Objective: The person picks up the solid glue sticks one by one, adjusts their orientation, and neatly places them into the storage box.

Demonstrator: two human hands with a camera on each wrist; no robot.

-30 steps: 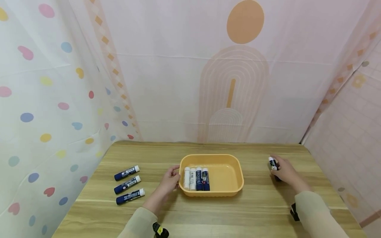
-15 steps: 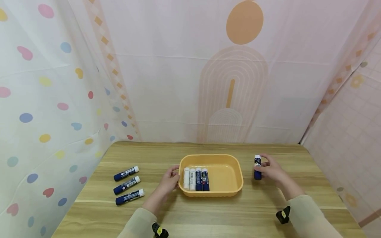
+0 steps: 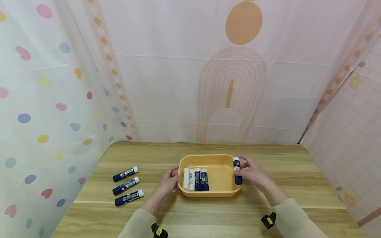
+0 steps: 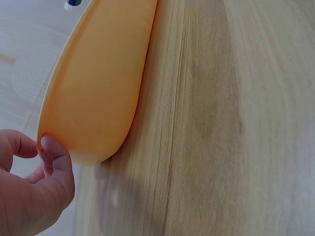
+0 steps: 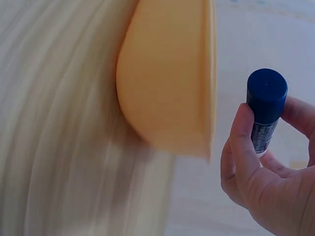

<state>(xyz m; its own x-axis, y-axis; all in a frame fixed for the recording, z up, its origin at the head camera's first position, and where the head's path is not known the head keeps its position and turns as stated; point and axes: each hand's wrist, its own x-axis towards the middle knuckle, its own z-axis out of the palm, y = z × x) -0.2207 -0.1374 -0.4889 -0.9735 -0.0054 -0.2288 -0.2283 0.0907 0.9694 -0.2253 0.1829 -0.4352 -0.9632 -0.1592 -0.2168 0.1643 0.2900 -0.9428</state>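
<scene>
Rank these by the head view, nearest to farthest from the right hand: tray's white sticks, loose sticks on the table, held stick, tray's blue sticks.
1. Held stick: in the right hand.
2. Blue sticks: in the tray, left of its middle.
3. White sticks: just left of those.
4. Loose sticks: on the table, left of the tray.

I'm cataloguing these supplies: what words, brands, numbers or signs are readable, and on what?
No text can be read.
Blue stick in the right hand: label print, too small and blurred.
Sticks in the yellow tray: label print, too small.
Three sticks on the table: label print, too small.
Wrist devices: yellow patch, nothing legible.
</scene>
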